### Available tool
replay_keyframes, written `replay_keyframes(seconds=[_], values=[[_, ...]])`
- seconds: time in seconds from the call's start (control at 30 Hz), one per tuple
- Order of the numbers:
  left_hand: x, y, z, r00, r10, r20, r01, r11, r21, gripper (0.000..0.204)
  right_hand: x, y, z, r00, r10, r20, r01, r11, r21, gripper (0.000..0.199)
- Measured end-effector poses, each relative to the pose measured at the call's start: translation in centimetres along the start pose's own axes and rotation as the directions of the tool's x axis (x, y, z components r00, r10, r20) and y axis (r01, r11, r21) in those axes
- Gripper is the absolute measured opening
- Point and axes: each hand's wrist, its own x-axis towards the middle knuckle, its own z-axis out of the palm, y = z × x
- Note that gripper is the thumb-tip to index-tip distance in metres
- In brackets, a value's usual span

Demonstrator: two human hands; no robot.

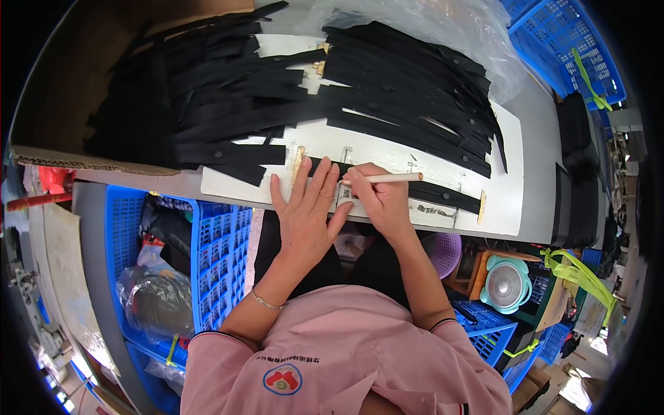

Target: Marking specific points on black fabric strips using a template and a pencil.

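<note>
My left hand [309, 220] lies with its fingers stretched out, pressing on a black fabric strip [446, 196] along the near edge of a white board [510, 200]. A slim white pencil [399, 178] is pinched in my right hand [384, 207], its tip down at the strip beside my left fingers. Yellowish tape pieces [482, 206] and dark pencil marks show on the board around the strip. Beyond my hands, many loose black strips [408, 79] cover the board's far right part, some with small round dots. Another heap of black strips [207, 97] spreads to the left.
An open cardboard box [59, 104] stands at the left under the strips. Clear plastic film [449, 31] lies at the back, near a blue basket [570, 41]. Black stacked pieces [579, 145] sit at the right. Below the table are a blue crate [223, 238] and a teal fan [507, 285].
</note>
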Motion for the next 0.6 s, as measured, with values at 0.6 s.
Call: replay_keyframes(seconds=[0.6], values=[[-0.1,0.0,0.0,0.999,0.010,0.033,-0.011,1.000,0.024,0.061,-2.1,0.8,-8.1,0.952,0.024,-0.306,-0.085,0.979,-0.186,0.021]])
